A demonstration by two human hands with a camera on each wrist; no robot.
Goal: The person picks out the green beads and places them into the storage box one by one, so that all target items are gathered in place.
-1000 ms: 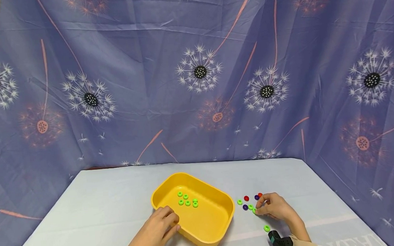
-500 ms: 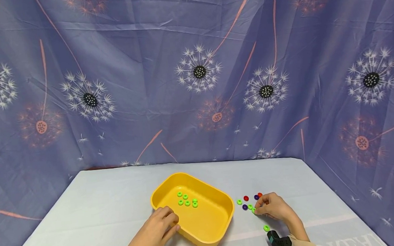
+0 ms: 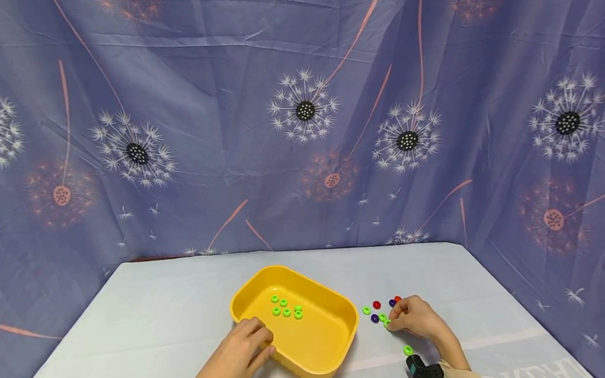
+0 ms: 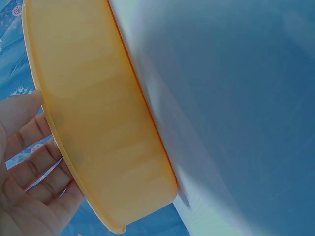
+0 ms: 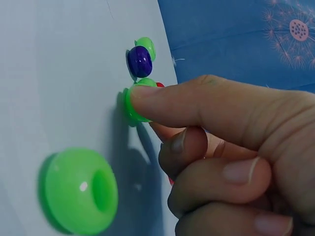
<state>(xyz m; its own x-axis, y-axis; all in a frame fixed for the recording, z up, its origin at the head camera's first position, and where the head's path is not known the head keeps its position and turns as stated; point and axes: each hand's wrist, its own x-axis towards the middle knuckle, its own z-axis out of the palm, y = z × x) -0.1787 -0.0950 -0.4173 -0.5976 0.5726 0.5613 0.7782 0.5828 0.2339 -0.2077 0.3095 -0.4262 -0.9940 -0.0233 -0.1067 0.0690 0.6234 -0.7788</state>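
Observation:
My left hand (image 3: 238, 360) rests at the near-left rim of a yellow plastic bin (image 3: 315, 364). In the left wrist view its fingers (image 4: 37, 164) reach behind the rim, hiding their tips, and the thumb touches the edge. Right of the bin, my right hand (image 3: 419, 319) pinches a green bead (image 5: 130, 105) between thumb and index finger, low at the table. Another green bead (image 3: 382, 317) lies right against it, with a purple bead (image 3: 375, 318) alongside. Nearer my right wrist sits a lone green bead (image 3: 408, 350), large in the right wrist view with its hole showing.
Several green beads (image 3: 287, 312) lie on the bin floor. Beyond my right hand are a red bead (image 3: 376, 304), a second purple bead (image 3: 392, 303) and another red bead (image 3: 397, 299). A patterned cloth (image 3: 256, 128) hangs behind the white table (image 3: 175, 327).
My right hand has shifted slightly left with the pinched green bead, closer to the neighbouring green one. The head view has drifted a little. My left hand keeps its place on the bin.

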